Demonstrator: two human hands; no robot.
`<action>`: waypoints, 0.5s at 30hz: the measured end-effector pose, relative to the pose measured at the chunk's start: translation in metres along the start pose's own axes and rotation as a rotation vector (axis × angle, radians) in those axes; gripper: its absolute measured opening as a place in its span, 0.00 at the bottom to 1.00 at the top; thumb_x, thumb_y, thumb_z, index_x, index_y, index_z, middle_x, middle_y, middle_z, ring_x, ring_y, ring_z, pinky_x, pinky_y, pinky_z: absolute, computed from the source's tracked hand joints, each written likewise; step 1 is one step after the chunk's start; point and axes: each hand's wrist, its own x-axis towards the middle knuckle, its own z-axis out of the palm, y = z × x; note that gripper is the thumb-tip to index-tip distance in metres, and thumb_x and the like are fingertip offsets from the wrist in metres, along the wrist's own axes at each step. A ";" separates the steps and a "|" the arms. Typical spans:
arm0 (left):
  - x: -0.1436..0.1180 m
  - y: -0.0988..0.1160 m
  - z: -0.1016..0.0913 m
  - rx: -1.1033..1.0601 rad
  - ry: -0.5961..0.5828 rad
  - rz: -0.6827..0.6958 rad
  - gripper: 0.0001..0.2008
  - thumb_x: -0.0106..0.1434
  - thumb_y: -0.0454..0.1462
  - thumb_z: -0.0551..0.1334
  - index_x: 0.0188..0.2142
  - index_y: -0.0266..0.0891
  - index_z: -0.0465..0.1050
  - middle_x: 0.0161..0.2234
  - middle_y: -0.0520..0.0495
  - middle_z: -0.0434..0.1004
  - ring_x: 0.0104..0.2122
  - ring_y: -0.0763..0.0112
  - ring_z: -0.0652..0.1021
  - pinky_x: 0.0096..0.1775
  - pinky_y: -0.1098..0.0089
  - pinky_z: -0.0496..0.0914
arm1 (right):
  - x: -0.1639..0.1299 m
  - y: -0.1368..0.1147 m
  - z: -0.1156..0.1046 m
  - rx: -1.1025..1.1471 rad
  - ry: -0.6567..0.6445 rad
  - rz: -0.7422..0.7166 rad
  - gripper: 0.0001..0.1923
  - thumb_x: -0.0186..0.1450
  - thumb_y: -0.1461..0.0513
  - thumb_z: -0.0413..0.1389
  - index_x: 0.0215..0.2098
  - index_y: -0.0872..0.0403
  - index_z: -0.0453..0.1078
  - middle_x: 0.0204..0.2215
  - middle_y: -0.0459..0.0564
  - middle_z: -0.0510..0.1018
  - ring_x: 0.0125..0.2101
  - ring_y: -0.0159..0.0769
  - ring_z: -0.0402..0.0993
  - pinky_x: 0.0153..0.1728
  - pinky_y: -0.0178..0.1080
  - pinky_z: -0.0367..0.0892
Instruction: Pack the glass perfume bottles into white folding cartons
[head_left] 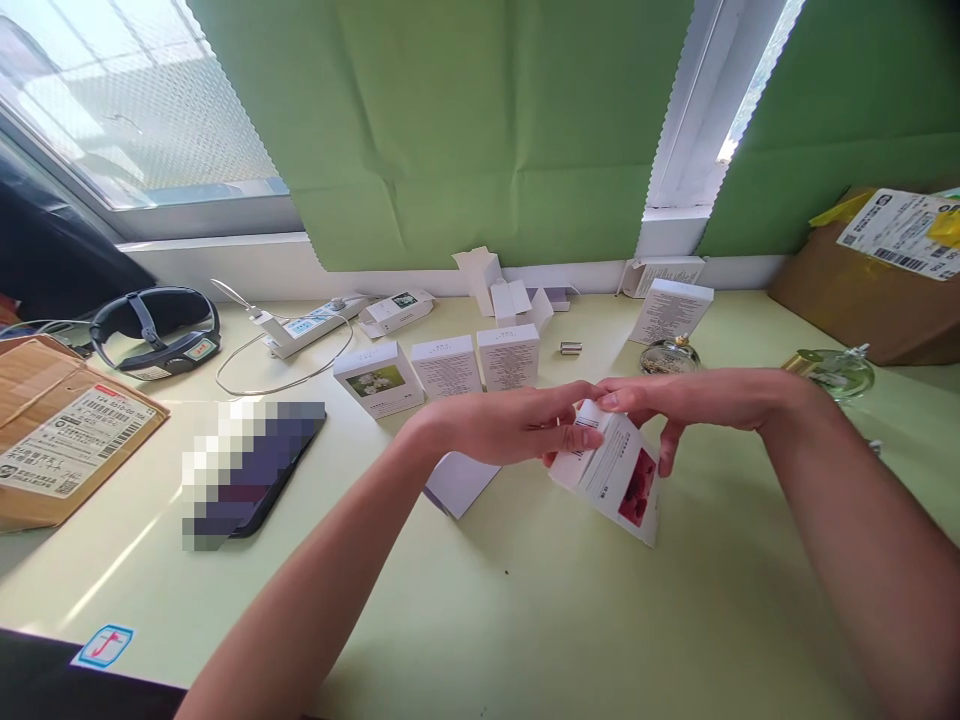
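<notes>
A small white carton [609, 478] with a red flower picture is tilted above the table, held between both hands. My left hand [514, 425] is closed on its upper end, thumb and fingers around the top. My right hand [667, 400] grips the same end from the other side, fingertips near the top edge, with one finger hanging down along the side. Under my left hand lies a white and pale-lilac piece of card or box [463, 485], partly hidden. Beyond the hands stand several white cartons, among them one with a white-flower picture [379, 380].
A silver cylinder [570, 349] lies behind the hands. Glass bottles [670, 357] stand at the right, near another white carton [673, 310]. Opened white packaging [510, 298] lies by the wall. A phone [262, 470], power strip [319, 325] and cardboard box [67, 430] occupy the left.
</notes>
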 end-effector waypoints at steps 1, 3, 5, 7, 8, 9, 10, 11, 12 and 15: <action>0.000 0.000 0.000 -0.005 -0.007 0.007 0.20 0.72 0.49 0.50 0.56 0.41 0.59 0.39 0.46 0.73 0.36 0.70 0.73 0.37 0.69 0.66 | 0.000 0.000 0.000 -0.001 0.001 0.001 0.24 0.66 0.49 0.52 0.60 0.41 0.67 0.54 0.48 0.77 0.53 0.48 0.73 0.40 0.40 0.78; 0.002 -0.001 0.001 -0.030 -0.028 0.029 0.18 0.72 0.47 0.51 0.54 0.40 0.60 0.41 0.46 0.72 0.37 0.70 0.73 0.38 0.69 0.67 | 0.001 0.002 -0.001 -0.011 0.002 0.005 0.24 0.66 0.49 0.53 0.59 0.41 0.69 0.53 0.48 0.78 0.53 0.48 0.73 0.39 0.40 0.78; 0.004 -0.001 0.003 -0.050 -0.055 0.040 0.16 0.72 0.46 0.50 0.52 0.40 0.60 0.44 0.46 0.72 0.38 0.70 0.73 0.39 0.69 0.68 | 0.003 0.004 -0.001 -0.025 0.000 0.011 0.24 0.66 0.48 0.53 0.58 0.43 0.69 0.53 0.49 0.78 0.54 0.49 0.73 0.38 0.40 0.78; 0.007 -0.001 0.006 -0.032 -0.072 0.022 0.14 0.72 0.45 0.50 0.52 0.42 0.59 0.44 0.46 0.72 0.39 0.70 0.74 0.39 0.69 0.68 | 0.004 0.005 -0.001 -0.036 -0.011 0.011 0.25 0.67 0.47 0.52 0.59 0.44 0.67 0.54 0.51 0.77 0.54 0.49 0.72 0.37 0.41 0.78; 0.008 -0.002 0.006 -0.011 -0.075 0.006 0.14 0.72 0.45 0.50 0.52 0.42 0.59 0.44 0.46 0.72 0.39 0.70 0.74 0.39 0.69 0.68 | 0.005 0.006 -0.001 -0.037 -0.020 0.011 0.25 0.67 0.47 0.51 0.60 0.44 0.66 0.54 0.51 0.76 0.54 0.49 0.72 0.37 0.41 0.79; 0.009 -0.002 0.007 0.012 -0.076 -0.011 0.13 0.72 0.44 0.49 0.53 0.43 0.58 0.44 0.46 0.72 0.39 0.70 0.74 0.38 0.69 0.67 | 0.006 0.006 0.000 -0.037 -0.028 0.011 0.26 0.67 0.47 0.52 0.61 0.44 0.65 0.55 0.51 0.76 0.55 0.49 0.72 0.36 0.41 0.79; 0.010 -0.003 0.007 0.033 -0.074 -0.028 0.13 0.72 0.44 0.50 0.53 0.44 0.58 0.44 0.46 0.73 0.39 0.70 0.74 0.38 0.69 0.67 | 0.007 0.006 0.000 -0.034 -0.034 0.013 0.27 0.67 0.47 0.52 0.62 0.44 0.64 0.55 0.51 0.75 0.55 0.49 0.72 0.36 0.41 0.79; 0.010 -0.003 0.008 0.052 -0.070 -0.044 0.13 0.72 0.44 0.50 0.53 0.44 0.58 0.43 0.46 0.73 0.39 0.69 0.74 0.37 0.69 0.66 | 0.008 0.006 0.000 -0.030 -0.038 0.017 0.27 0.66 0.47 0.53 0.62 0.43 0.64 0.56 0.51 0.75 0.55 0.49 0.72 0.35 0.40 0.79; 0.010 -0.003 0.008 0.070 -0.064 -0.060 0.13 0.72 0.44 0.50 0.52 0.44 0.59 0.42 0.47 0.73 0.39 0.69 0.74 0.37 0.69 0.66 | 0.008 0.006 0.000 -0.025 -0.040 0.023 0.28 0.66 0.46 0.53 0.62 0.43 0.65 0.56 0.50 0.75 0.55 0.49 0.72 0.35 0.40 0.80; 0.010 -0.004 0.007 0.144 -0.025 -0.115 0.16 0.71 0.49 0.50 0.51 0.44 0.61 0.39 0.47 0.73 0.36 0.68 0.73 0.35 0.69 0.65 | 0.009 0.005 0.000 -0.029 -0.031 0.039 0.27 0.66 0.45 0.52 0.60 0.43 0.66 0.55 0.50 0.75 0.54 0.49 0.72 0.36 0.40 0.80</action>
